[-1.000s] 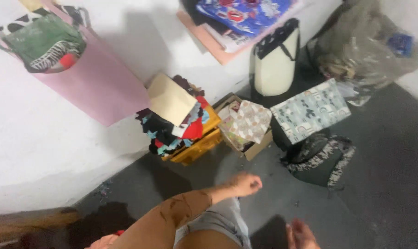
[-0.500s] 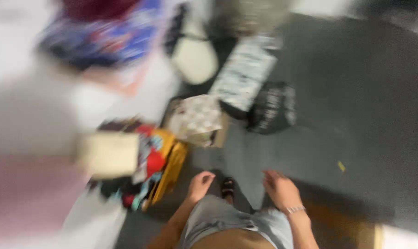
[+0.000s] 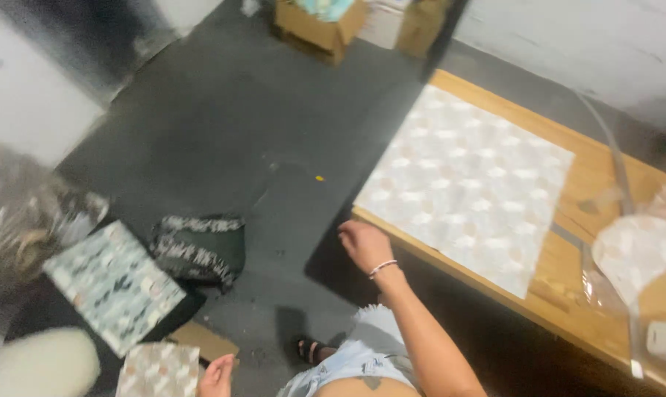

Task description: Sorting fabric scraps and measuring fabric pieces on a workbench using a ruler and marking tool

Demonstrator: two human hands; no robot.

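Head view: the right hand [image 3: 364, 244] hangs loosely spread, empty, near the wooden table [image 3: 594, 165] edge and its pale patterned sheet [image 3: 469, 180]. At the bottom, the left hand [image 3: 217, 376], its grip unclear, touches a small patterned box [image 3: 159, 370]; a flat patterned package [image 3: 112, 285] and a black bag [image 3: 199, 250] lie on the dark floor [image 3: 274, 125].

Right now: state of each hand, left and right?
Left hand: at the bottom edge by the patterned box, only partly in frame; open or holding cannot be told.
Right hand: open, empty, at the near edge of the wooden table.

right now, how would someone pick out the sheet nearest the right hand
Find the long wooden table along the right side. Lying flat on it, by the near edge just beyond the right hand, is a large pale patterned sheet. It is the only big flat rectangle on the table; the things further right are crinkled clear plastic.
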